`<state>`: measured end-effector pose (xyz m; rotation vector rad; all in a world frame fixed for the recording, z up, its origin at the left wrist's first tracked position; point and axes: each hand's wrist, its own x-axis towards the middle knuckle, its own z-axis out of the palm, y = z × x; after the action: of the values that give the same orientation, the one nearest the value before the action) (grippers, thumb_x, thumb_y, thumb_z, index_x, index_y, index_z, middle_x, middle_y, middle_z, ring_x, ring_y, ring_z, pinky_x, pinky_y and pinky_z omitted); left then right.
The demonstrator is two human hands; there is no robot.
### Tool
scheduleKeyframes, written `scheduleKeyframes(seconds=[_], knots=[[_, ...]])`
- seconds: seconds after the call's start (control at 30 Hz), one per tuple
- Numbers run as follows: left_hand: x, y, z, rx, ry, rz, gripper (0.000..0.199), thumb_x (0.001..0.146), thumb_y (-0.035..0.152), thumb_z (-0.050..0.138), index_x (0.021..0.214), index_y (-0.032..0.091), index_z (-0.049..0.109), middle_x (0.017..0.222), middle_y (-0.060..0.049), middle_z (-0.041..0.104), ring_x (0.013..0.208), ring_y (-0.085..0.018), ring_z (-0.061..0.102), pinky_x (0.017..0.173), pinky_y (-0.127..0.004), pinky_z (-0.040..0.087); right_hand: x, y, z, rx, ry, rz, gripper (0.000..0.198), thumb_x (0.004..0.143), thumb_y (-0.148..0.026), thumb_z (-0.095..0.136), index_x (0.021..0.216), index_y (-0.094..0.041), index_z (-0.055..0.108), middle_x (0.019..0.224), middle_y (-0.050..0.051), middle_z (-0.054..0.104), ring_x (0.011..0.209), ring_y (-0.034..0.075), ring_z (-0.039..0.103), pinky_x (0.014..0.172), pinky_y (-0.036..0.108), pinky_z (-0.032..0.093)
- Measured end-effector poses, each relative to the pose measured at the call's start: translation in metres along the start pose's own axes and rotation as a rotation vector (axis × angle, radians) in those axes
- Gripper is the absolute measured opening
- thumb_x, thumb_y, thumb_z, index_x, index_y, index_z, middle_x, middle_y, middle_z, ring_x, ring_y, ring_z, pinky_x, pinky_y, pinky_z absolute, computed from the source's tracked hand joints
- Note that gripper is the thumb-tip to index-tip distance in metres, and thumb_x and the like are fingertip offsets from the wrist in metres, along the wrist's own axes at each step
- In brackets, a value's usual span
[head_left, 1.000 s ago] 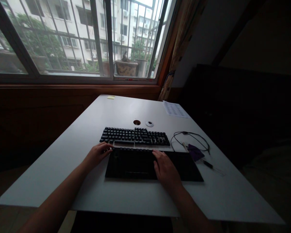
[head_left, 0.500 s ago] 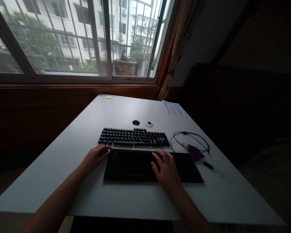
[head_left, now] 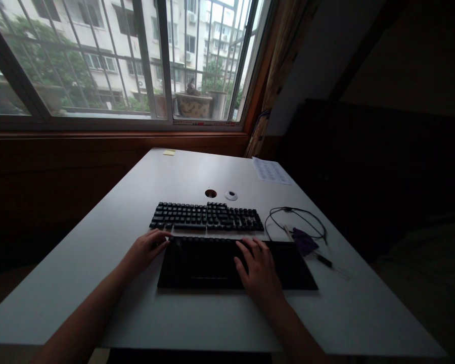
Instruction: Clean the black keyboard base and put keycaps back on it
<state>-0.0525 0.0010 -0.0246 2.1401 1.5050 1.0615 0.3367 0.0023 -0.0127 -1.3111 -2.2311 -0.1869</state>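
A black keyboard base (head_left: pixel 208 268) lies on the white table, bare over most of its surface, with a row of keycaps (head_left: pixel 197 239) along its far edge. My left hand (head_left: pixel 147 250) is at its far left corner, index finger and thumb bent together there; whatever is between the tips is too small to name. Across the right half of the base rests my right hand (head_left: pixel 258 268), fingers apart, fingertips near the end of the keycap row. Just beyond, many loose black keycaps (head_left: pixel 189 215) stand laid out in keyboard order.
Right of the base lie a looped black cable (head_left: pixel 299 211), a purple cloth (head_left: pixel 304 241) and a black-handled wire tool (head_left: pixel 323 260). Farther back are a round table hole (head_left: pixel 211 193), its white cover (head_left: pixel 231 195), a printed sheet (head_left: pixel 272 170) and a yellow note (head_left: pixel 169 152).
The view has shifted slightly, so the table and keyboard appear a little lower and to the left. Both hands keep nearly the same places and poses at the base.
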Motion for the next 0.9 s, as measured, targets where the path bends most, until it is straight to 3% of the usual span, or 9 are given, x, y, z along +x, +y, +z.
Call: scheduleKeyframes(seconds=[0.9], knots=[[-0.0007, 0.0034, -0.0006, 0.005, -0.022, -0.019, 0.02, 0.1, 0.035, 0.059, 0.113, 0.024, 0.07, 0.094, -0.003, 0.069, 0.08, -0.018, 0.068, 0.071, -0.027, 0.054, -0.0014, 0.0019, 0.0028, -0.052, 0.009, -0.032, 0.046, 0.102, -0.034, 0.054, 0.146, -0.024, 0.053, 0.144, 0.01, 0.06, 0.141, 0.035, 0.045, 0.118, 0.06, 0.035]])
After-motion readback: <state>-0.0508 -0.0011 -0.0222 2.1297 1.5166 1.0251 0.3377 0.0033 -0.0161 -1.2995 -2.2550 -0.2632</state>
